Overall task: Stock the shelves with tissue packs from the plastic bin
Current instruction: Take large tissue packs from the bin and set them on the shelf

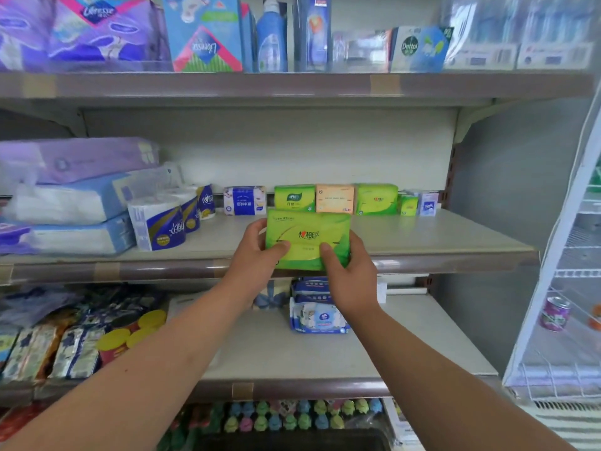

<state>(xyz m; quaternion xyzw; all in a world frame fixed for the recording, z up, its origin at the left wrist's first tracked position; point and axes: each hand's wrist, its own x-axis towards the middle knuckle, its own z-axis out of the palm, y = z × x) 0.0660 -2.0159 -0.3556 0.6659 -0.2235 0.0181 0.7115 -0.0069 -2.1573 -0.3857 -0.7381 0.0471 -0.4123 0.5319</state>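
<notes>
A green tissue pack [307, 234] is held upright over the front of the middle shelf [439, 236]. My left hand [257, 252] grips its left side, thumb across the front. My right hand [349, 275] grips its right lower corner, thumb on the front too. Behind it, a row of tissue packs lines the back of the shelf: a blue-white one [244, 200], a green one [294, 197], an orange one [335, 198], another green one [376, 199] and two small packs [419, 204]. The plastic bin is only a dark edge [292, 442] at the bottom.
Toilet rolls [162, 222] and stacked big tissue bundles [71, 196] fill the shelf's left end. Wet wipe packs [317, 307] sit on the lower shelf, snacks [65, 340] to their left. A glass-door cooler [566, 288] stands at the right. Bottles and boxes [273, 37] fill the top shelf.
</notes>
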